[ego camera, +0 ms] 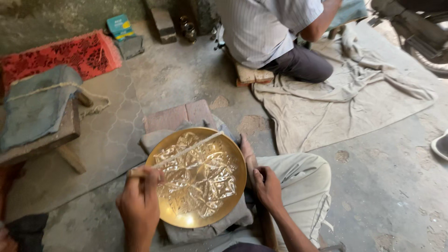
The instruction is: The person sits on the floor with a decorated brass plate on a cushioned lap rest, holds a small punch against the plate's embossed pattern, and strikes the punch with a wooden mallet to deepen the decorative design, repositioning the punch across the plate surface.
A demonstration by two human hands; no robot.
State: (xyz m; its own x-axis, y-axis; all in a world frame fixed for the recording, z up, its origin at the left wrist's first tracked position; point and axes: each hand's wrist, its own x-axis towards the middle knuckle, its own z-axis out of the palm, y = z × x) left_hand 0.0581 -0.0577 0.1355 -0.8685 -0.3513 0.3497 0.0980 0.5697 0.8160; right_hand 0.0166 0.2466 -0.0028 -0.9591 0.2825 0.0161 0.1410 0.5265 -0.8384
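A round brass plate (170, 215) with an engraved star-and-leaf pattern lies on folded grey cloth (214, 228) over my lap. My left hand (139, 203) is at the plate's left rim, shut on a thin pale stick (191, 148) that lies slantwise across the plate's upper half. My right hand (267, 185) rests at the plate's right edge with its fingers curled; what it holds, if anything, is hidden. My bare foot (247, 154) props the plate's right rim.
Two reddish bricks (179, 115) lie beyond the plate. A low wooden stool with grey padding (39, 116) stands left, a red mat (65, 55) behind it. Another person (275, 32) sits ahead on a wood block, beside a spread beige cloth (345, 98). A tyre (431, 58) shows top right.
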